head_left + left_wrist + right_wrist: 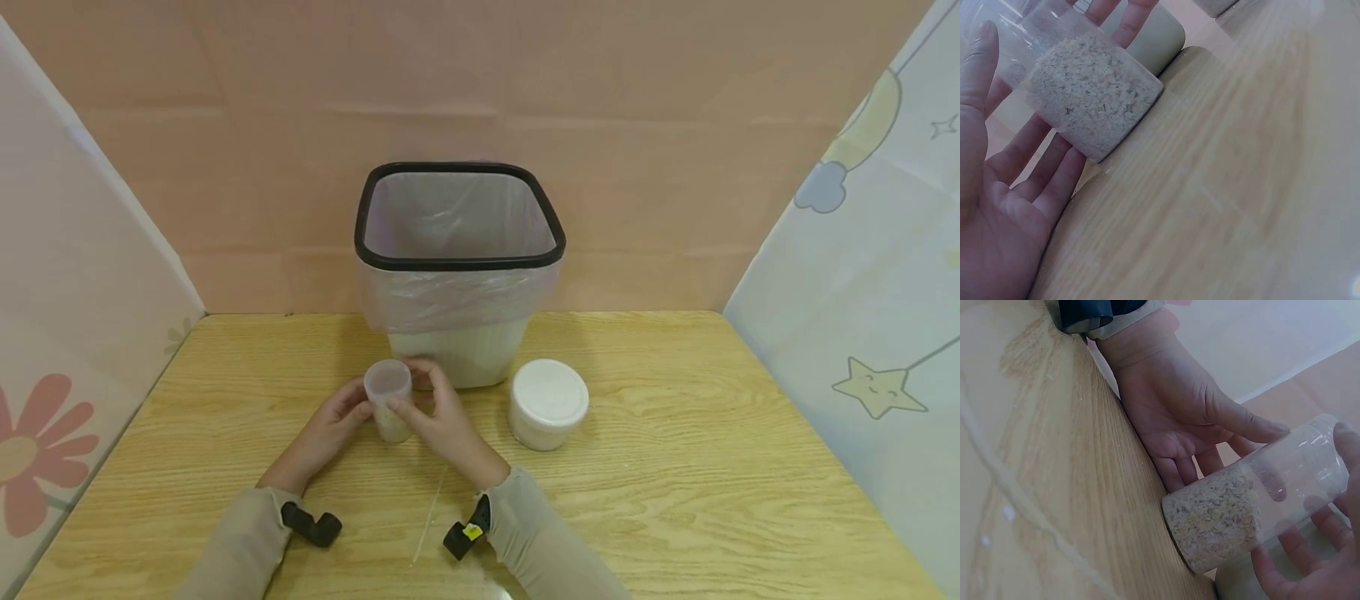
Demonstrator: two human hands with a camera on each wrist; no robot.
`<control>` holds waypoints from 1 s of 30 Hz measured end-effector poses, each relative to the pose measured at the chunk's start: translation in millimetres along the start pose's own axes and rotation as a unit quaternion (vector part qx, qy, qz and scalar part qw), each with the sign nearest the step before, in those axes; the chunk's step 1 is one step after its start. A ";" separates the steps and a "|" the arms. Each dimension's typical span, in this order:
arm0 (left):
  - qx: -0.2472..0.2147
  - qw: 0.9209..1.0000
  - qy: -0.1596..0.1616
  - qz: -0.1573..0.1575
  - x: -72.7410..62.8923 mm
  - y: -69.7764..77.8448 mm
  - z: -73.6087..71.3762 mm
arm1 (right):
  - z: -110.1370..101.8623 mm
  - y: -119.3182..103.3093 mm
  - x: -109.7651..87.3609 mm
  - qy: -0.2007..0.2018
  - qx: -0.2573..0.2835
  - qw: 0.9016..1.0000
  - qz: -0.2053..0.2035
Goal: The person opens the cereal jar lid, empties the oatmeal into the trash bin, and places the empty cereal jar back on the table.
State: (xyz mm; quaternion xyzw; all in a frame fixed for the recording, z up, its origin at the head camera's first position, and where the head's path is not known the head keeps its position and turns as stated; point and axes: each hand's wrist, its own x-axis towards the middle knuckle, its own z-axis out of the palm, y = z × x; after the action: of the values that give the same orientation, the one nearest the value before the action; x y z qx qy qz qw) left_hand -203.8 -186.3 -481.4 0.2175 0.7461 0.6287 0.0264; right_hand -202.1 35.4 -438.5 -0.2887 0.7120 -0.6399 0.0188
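A clear plastic jar (392,425), about half filled with pale flaky bits (1088,94), stands upright on the table between both hands. Its neck is ringed with threads in the right wrist view. From the left side, my left hand (330,429) holds it with the thumb in front and the fingers behind. My right hand (448,421) grips it from the other side, thumb near the neck and fingertips against the far wall. A white lidded tub (550,396) sits to the right of the right hand.
Behind the jar stands a white trash bin (457,358) with a black rim (459,265) and a thin plastic liner (465,296). A thin pale string (429,518) lies on the wooden table (675,467) between the forearms. Printed cloth walls enclose the sides.
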 end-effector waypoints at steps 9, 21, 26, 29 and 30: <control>0.008 1.000 0.000 -0.009 0.9 0.5 1.3 | -2.1 3.8 -1.6 -0.009 -0.030 0.999 -0.014; 0.014 1.000 0.001 -0.015 0.7 -0.3 0.1 | 2.3 1.1 0.3 -0.014 -0.048 0.999 -0.010; 0.014 1.000 0.000 -0.016 0.9 -0.9 -0.4 | 2.4 1.9 1.1 -0.016 -0.055 0.998 -0.014; 0.012 1.000 0.000 -0.014 0.9 -0.7 -0.3 | 2.2 3.1 1.1 -0.017 -0.054 0.998 -0.016; 0.012 1.000 0.000 -0.014 0.9 -0.5 -0.2 | 2.1 3.6 1.2 -0.016 -0.053 0.998 -0.017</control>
State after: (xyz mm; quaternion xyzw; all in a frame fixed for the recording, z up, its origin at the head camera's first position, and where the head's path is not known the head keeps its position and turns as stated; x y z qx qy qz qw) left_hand -204.8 -186.3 -481.6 0.2073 0.7568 0.6190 0.0322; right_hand -203.7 33.1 -441.8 -0.3115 0.7397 -0.5965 0.0042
